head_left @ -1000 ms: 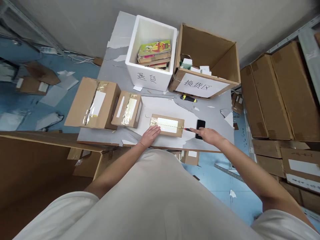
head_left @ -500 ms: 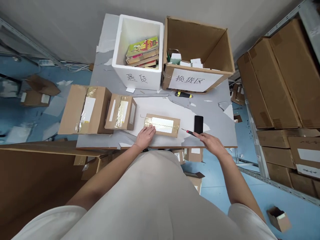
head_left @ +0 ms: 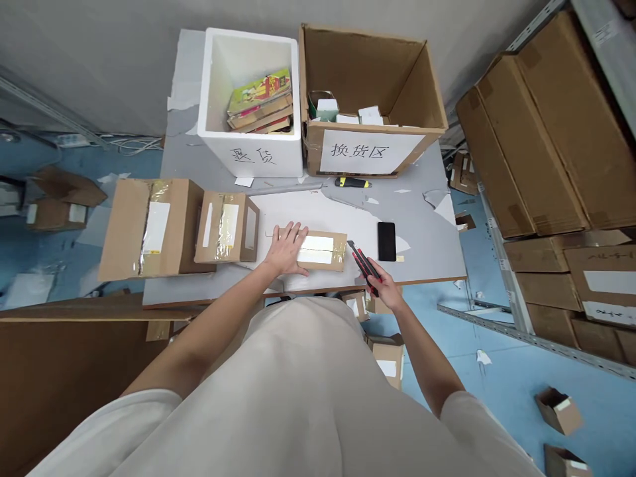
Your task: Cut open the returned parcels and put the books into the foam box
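Observation:
A small flat cardboard box (head_left: 322,250) with a white label and shiny tape lies near the table's front edge. My left hand (head_left: 287,250) rests on its left end, fingers spread. My right hand (head_left: 383,286) is wrapped round a black and red box cutter (head_left: 364,264), whose tip points up and left, just right of the small box and apart from it. A black phone (head_left: 386,241) lies to the right of the cutter. Farther back, a yellow and black cutter (head_left: 352,182) lies on the table.
Two taped boxes, a larger (head_left: 126,228) and a smaller (head_left: 238,227), stand at the left. At the back are a white foam box (head_left: 268,157) holding books and an open carton (head_left: 422,142) holding small boxes. Stacked cartons (head_left: 551,132) fill the right side.
My left hand has spread its fingers and shifted onto the small box's left end. My right hand has moved left, away from the phone, with the cutter turned more upright. The view has shifted slightly.

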`<state>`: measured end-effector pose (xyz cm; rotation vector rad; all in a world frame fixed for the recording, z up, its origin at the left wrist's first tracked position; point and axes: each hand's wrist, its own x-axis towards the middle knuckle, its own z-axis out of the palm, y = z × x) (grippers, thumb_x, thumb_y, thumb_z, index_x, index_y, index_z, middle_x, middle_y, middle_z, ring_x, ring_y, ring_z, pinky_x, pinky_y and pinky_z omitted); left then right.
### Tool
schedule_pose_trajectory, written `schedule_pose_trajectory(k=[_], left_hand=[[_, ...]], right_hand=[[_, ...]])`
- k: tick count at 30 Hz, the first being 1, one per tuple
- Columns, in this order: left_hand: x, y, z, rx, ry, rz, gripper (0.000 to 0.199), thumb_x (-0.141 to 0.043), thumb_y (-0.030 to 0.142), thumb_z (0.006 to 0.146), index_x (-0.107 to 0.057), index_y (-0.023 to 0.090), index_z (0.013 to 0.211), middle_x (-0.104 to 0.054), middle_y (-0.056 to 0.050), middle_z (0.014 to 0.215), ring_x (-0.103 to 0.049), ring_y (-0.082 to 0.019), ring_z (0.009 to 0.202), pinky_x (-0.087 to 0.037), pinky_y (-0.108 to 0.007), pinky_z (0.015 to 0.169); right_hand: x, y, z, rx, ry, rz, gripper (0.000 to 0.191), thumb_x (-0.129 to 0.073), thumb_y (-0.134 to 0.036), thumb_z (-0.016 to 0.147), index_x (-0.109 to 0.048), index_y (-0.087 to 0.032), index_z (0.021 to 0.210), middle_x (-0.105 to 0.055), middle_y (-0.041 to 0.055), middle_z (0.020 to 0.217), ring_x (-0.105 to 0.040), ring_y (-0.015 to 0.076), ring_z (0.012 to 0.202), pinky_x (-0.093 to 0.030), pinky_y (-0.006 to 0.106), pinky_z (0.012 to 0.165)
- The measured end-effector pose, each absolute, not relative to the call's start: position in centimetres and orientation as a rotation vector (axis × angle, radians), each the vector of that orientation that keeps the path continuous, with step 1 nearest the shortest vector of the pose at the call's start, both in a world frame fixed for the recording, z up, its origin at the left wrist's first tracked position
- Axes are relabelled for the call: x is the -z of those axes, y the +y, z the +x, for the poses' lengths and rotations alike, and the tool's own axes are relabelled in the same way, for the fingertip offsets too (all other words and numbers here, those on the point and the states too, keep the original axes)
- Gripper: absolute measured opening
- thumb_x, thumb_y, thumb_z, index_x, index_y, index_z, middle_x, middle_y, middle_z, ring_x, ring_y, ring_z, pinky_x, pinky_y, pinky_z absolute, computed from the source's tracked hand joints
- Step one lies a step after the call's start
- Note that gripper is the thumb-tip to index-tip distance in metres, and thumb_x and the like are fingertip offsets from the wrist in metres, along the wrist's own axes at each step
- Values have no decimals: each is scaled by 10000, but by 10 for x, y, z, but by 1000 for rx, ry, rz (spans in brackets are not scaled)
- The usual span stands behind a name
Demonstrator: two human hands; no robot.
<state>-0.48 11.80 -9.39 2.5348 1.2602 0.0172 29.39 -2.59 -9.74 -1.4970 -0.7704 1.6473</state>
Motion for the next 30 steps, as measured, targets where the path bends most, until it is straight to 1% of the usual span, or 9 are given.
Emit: schedule_pose_trajectory(k=[2, 5, 11, 18, 21, 23, 26, 28, 30], left_hand=[[95, 120, -4, -9, 1263, 2514, 1285, -798, 625, 445, -239, 101, 1476, -356, -259, 1449, -269, -449, 1351, -15, -635, 1113], [96, 121, -3, -46, 1279, 2503, 1217, -789, 597, 470, -274, 114, 1461, -423, -245, 1386, -337, -426, 1298, -40, -628, 1116], [99, 125, -3, -121, 1303, 2460, 1168, -784, 575, 463, -320, 128, 1437, -450, -227, 1341, -369, -417, 1252, -84, -616, 1118], [102, 131, -3, -111, 1303, 2445, 1175, -786, 586, 465, -314, 139, 1444, -441, -221, 1354, -356, -412, 1264, -79, -611, 1121], [101, 132, -1, -101, 1361, 2426, 1186, -775, 625, 477, -301, 143, 1452, -425, -230, 1377, -347, -413, 1275, -73, -620, 1114], [101, 131, 3, -113, 1448, 2383, 1196, -755, 660, 493, -286, 132, 1458, -414, -241, 1386, -342, -423, 1276, -74, -638, 1101], [100, 129, 12, -143, 1608, 2287, 1224, -720, 712, 507, -260, 105, 1465, -393, -264, 1401, -337, -442, 1271, -118, -664, 1071], [99, 126, 18, -177, 1721, 2200, 1228, -691, 745, 519, -258, 92, 1464, -375, -279, 1412, -336, -450, 1264, -196, -653, 1044], [97, 126, 19, -208, 1796, 2112, 1220, -661, 774, 530, -268, 93, 1463, -376, -285, 1414, -349, -453, 1250, -292, -618, 1001]], right_hand=[[99, -27, 292, -1669, -761, -1476, 804, -656, -425, 787, -293, -256, 1484, -661, 33, 915, -477, 77, 498, -379, 221, 411], [99, -24, 291, -1684, -767, -1506, 803, -650, -416, 789, -286, -253, 1486, -641, 9, 843, -449, 73, 491, -354, 209, 408], [90, -26, 298, -1780, -859, -1634, 739, -648, -388, 779, -368, -262, 1451, -564, -34, 705, -373, 65, 444, -305, 196, 386], [95, -55, 303, -1798, -809, -1623, 743, -661, -421, 767, -379, -253, 1434, -593, -23, 699, -371, 70, 405, -269, 205, 355], [96, -53, 306, -1591, -750, -1623, 745, -655, -444, 769, -357, -274, 1431, -649, 5, 807, -410, 73, 412, -311, 216, 357], [97, -43, 302, -1431, -666, -1596, 726, -656, -461, 768, -356, -292, 1407, -671, 27, 917, -499, 90, 473, -381, 226, 397], [101, -19, 278, -1366, -505, -1526, 554, -679, -470, 750, -487, -260, 1225, -655, 70, 1091, -641, 140, 715, -485, 238, 513], [106, 0, 253, -1400, -397, -1468, 455, -678, -474, 754, -507, -261, 1117, -616, 73, 1206, -659, 171, 904, -536, 260, 613], [111, 19, 227, -1446, -332, -1410, 409, -650, -479, 783, -481, -289, 1104, -585, 55, 1276, -634, 187, 1042, -564, 315, 713]])
